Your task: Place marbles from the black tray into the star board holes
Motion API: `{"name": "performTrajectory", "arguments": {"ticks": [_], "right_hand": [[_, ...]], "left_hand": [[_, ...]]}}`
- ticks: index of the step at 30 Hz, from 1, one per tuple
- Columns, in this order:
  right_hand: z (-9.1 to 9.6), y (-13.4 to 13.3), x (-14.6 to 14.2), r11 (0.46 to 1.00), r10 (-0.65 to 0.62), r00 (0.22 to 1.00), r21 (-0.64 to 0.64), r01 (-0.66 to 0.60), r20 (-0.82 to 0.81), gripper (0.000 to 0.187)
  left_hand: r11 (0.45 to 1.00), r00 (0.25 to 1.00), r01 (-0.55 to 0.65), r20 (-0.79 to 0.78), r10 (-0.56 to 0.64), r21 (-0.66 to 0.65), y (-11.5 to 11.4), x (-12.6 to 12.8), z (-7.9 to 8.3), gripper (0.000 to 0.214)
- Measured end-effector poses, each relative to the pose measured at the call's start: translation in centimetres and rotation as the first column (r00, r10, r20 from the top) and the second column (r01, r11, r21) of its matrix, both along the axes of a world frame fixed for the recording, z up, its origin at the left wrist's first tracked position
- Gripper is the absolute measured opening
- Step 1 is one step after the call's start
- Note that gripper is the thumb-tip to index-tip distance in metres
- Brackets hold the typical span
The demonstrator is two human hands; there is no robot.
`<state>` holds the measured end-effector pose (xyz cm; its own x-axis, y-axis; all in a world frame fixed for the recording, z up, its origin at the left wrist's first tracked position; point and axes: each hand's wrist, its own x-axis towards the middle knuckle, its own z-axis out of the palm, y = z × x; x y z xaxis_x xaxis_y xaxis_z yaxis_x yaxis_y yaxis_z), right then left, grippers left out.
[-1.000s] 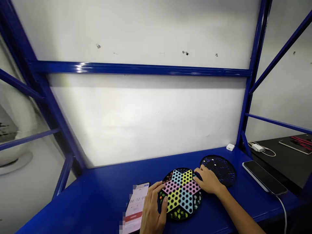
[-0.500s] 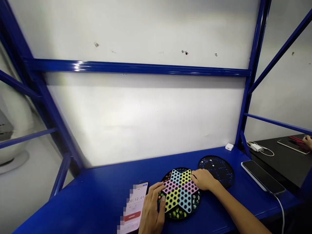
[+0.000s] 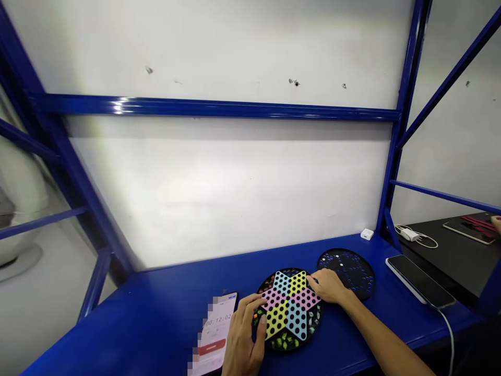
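A round black Chinese checkers board lies on the blue table, its star-shaped top coloured in yellow, pink and light blue with rows of black holes. Coloured glass pieces fill the pockets around the star. My left hand rests at the board's left edge, fingers outstretched over the rim and thumb apart from them. At the upper right edge, my right hand has its fingers bent over the rim and its thumb by the yellow point. Its fingertips are partly hidden.
Behind my right hand lies a black round tray with white dots. A phone with a running timer is left of my hand. Another phone, a cable and a white case are at right. Blue frame posts surround the table.
The view has shifted slightly. Both hands keep nearly the same place on the board. The phone's timer has gone from 12:01 to 12:02.
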<state>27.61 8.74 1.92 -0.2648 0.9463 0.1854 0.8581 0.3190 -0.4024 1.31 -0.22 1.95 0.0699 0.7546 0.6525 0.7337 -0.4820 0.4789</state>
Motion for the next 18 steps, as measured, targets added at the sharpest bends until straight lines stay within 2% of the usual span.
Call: {"name": "performTrajectory", "arguments": {"ticks": [4,6,10,13,16,18], "right_hand": [[-0.7,0.9,0.8,0.995,-0.075,0.965,0.039,0.087,-0.250,0.059],[-0.7,1.2,1.8,0.986,-0.137,0.950,0.055,0.159,-0.282,0.059],[-0.5,1.2,4.0,0.964,-0.260,0.958,0.016,0.264,-0.121,0.054],[-0.4,0.8,4.5,0.964,-0.265,0.964,0.001,0.265,0.003,0.046],[-0.2,0.4,3.7,0.963,-0.255,0.967,0.094,0.253,0.007,0.037],[0.0,0.0,2.6,0.968,-0.194,0.981,0.160,0.195,-0.024,0.033]], "left_hand": [[1.000,1.000,-0.001,-0.008,0.001,0.012,0.2,-0.1,-0.2,0.026],[1.000,1.000,0.002,-0.013,-0.001,0.011,0.2,-0.1,-0.2,0.027],[1.000,1.000,-0.001,-0.016,0.001,0.008,0.1,-0.1,-0.1,0.026],[1.000,1.000,-0.003,-0.018,0.003,0.013,0.0,-0.1,-0.1,0.026],[1.000,1.000,0.001,-0.015,-0.001,0.013,0.0,-0.1,-0.1,0.027],[1.000,1.000,0.000,-0.009,0.000,0.016,0.0,0.0,-0.1,0.027]]}}
